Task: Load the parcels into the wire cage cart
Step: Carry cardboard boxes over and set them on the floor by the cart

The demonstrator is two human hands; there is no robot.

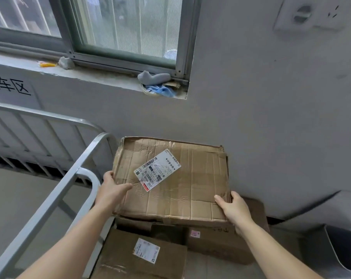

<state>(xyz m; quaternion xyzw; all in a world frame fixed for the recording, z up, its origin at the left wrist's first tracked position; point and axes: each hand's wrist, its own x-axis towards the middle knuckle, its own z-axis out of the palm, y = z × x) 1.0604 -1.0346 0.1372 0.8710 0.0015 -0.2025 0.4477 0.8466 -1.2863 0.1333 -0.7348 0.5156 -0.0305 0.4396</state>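
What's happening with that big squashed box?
A person grips a big crumpled cardboard box with both hands, the left hand at its left edge and the right hand at its near right corner. It is above other parcels stacked by the wall. The wire cage cart stands just to the left, and the box is not in it yet.
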